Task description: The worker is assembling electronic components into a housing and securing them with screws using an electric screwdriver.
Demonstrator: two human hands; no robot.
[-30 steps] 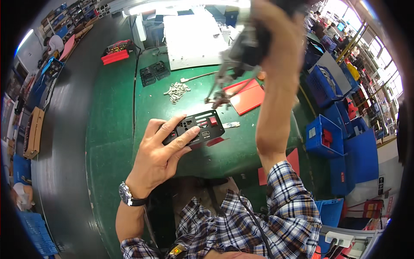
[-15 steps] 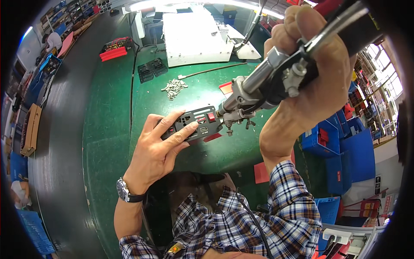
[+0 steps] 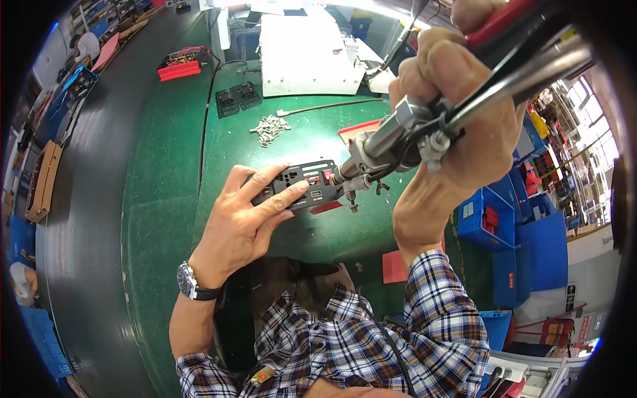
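My left hand [image 3: 249, 212] grips a black socket panel [image 3: 308, 184] by its left part, thumb and fingers closed on it, just above the green bench. On the panel are socket holes, slots, a small port and a red switch [image 3: 327, 176]. My right hand [image 3: 458, 99] is wrapped round a power screwdriver [image 3: 388, 139] with a black-and-red body, a steel barrel and a side tube. Its metal nose meets the panel's right end; whether a screw is there is hidden. Beneath the panel's right part shows a red piece [image 3: 326, 207].
A pile of small metal parts [image 3: 269, 131] lies beyond the panel, beside black slotted plates [image 3: 239, 99]. A white box [image 3: 308, 56] stands at the back, a red tray [image 3: 179, 64] back left. A dark conveyor belt [image 3: 99, 219] runs along the left; blue bins [image 3: 488, 219] are right.
The view has shifted slightly. My right hand and the screwdriver's body have come a little left and tilted lower, while the nose stays at the panel's right end. My left hand keeps its grip.
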